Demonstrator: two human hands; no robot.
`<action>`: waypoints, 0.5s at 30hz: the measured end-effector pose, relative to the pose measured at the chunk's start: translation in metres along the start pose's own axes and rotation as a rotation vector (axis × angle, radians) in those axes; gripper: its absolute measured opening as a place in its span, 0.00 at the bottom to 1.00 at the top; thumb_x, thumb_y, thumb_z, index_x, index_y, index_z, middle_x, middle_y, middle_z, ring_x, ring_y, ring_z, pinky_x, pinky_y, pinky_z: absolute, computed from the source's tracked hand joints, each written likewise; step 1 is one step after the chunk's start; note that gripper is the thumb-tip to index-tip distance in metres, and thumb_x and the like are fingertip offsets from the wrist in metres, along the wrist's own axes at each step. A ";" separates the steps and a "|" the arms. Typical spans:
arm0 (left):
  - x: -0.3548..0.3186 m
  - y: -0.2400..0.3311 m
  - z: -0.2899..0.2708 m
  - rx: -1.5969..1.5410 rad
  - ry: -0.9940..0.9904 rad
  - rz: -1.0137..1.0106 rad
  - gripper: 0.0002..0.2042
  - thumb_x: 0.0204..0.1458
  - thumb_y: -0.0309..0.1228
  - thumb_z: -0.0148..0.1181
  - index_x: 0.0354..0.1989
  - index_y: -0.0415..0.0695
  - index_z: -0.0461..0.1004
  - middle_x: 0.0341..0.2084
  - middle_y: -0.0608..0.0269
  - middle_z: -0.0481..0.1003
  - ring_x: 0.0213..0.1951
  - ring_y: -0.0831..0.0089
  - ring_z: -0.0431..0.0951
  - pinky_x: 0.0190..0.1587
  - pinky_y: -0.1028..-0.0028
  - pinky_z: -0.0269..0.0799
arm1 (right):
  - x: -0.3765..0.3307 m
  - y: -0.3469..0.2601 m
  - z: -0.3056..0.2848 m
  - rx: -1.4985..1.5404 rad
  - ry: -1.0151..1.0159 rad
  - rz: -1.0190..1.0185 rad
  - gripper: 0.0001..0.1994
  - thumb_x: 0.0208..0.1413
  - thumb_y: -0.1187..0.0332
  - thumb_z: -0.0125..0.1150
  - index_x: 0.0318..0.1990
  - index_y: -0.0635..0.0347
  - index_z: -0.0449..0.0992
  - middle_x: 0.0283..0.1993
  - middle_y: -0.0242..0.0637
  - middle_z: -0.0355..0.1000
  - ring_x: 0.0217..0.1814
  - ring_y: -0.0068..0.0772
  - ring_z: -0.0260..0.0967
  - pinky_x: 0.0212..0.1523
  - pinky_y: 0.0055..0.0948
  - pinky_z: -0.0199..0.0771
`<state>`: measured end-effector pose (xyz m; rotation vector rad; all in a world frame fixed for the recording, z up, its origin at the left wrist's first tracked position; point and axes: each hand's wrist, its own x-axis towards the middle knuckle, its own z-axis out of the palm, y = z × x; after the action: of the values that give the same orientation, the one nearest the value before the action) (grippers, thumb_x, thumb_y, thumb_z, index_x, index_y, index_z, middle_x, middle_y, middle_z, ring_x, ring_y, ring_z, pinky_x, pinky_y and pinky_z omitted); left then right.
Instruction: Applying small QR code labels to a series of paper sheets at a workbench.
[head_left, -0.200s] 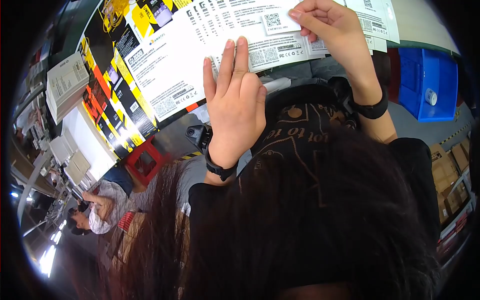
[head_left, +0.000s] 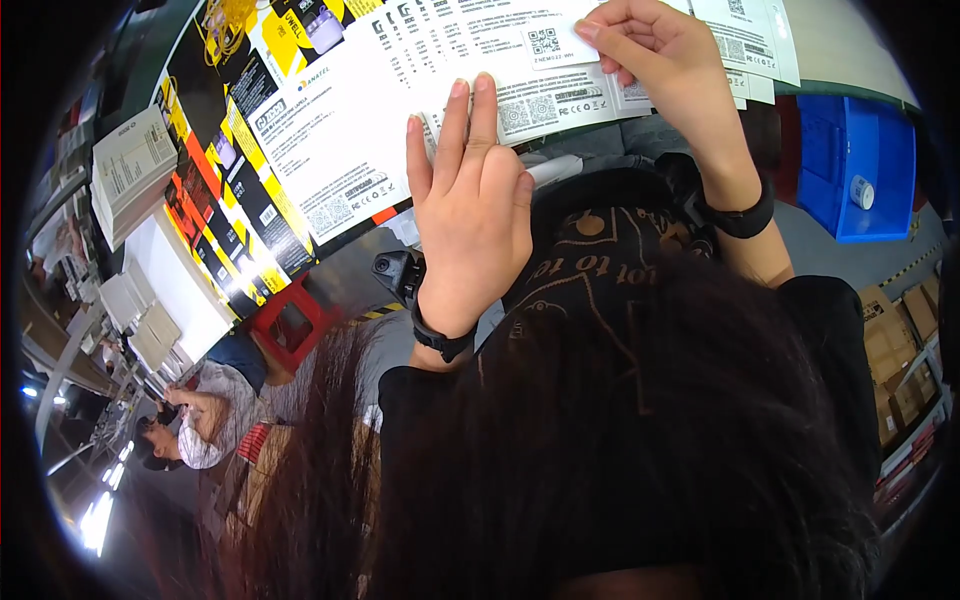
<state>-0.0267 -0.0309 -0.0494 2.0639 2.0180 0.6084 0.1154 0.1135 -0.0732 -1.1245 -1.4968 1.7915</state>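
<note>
A flat printed carton sheet point(head_left: 330, 130) — white, with black and yellow panels — lies on the bench point(head_left: 850, 40) from about 9 o'clock up to 1 o'clock of the picture. Near its lower edge, at 12 o'clock, a narrow white label strip point(head_left: 555, 100) is being handled.

The main risk is judged to be a crooked or wrinkled strip: if the pressing hand slides while the other end is lifted, the strip could be pulled out of line or creased. A corner could also be torn if it is pinched too hard.

The left hand point(head_left: 470, 210) is laid flat and open, its fingers point(head_left: 470, 120) stretched out together, with the tips pressed on the strip; nothing is closed inside this grip. The right hand point(head_left: 660, 60), at 1 o'clock, is narrowed to a pinch — thumb against forefinger — on the upper edge of the strip; whether the paper is really clamped is judged likely, not certain.

A blue bin point(head_left: 850, 170) stands at 2 o'clock, well apart, and a red stool point(head_left: 295, 320) is seen at 8 o'clock below the sheet.
</note>
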 end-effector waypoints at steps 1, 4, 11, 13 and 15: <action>0.000 0.000 0.000 0.001 0.000 -0.003 0.06 0.43 0.24 0.54 0.23 0.41 0.63 0.58 0.45 0.59 0.63 0.55 0.54 0.64 0.52 0.37 | 0.000 0.000 0.000 0.001 -0.001 0.000 0.03 0.54 0.74 0.57 0.31 0.64 0.72 0.22 0.26 0.67 0.21 0.11 0.60 0.22 0.12 0.61; 0.000 0.000 0.000 0.000 0.002 -0.007 0.06 0.43 0.24 0.54 0.23 0.41 0.63 0.58 0.45 0.59 0.63 0.55 0.53 0.64 0.53 0.37 | 0.000 -0.002 0.001 -0.024 0.001 -0.007 0.03 0.54 0.74 0.57 0.31 0.65 0.72 0.22 0.26 0.67 0.22 0.12 0.60 0.23 0.12 0.61; 0.000 0.000 0.001 0.008 0.002 -0.004 0.06 0.44 0.25 0.54 0.23 0.41 0.63 0.58 0.45 0.59 0.63 0.55 0.53 0.64 0.53 0.37 | 0.000 -0.003 0.007 -0.247 0.066 -0.050 0.06 0.51 0.72 0.61 0.29 0.66 0.71 0.21 0.28 0.67 0.21 0.14 0.61 0.22 0.15 0.62; 0.000 0.000 0.001 0.008 -0.003 -0.007 0.06 0.44 0.25 0.54 0.23 0.41 0.63 0.58 0.45 0.59 0.63 0.55 0.53 0.64 0.53 0.37 | -0.001 -0.009 0.011 -0.314 0.084 -0.050 0.08 0.50 0.71 0.62 0.29 0.66 0.71 0.21 0.29 0.67 0.21 0.15 0.61 0.21 0.17 0.63; 0.000 0.000 0.000 0.009 -0.005 -0.008 0.06 0.44 0.25 0.54 0.23 0.41 0.63 0.58 0.45 0.59 0.63 0.55 0.53 0.64 0.53 0.37 | -0.002 -0.017 0.016 -0.522 0.108 -0.057 0.11 0.47 0.68 0.65 0.29 0.65 0.68 0.19 0.31 0.66 0.19 0.18 0.62 0.21 0.19 0.63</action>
<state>-0.0266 -0.0310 -0.0498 2.0597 2.0288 0.5934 0.1012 0.1080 -0.0562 -1.3751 -1.9680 1.3064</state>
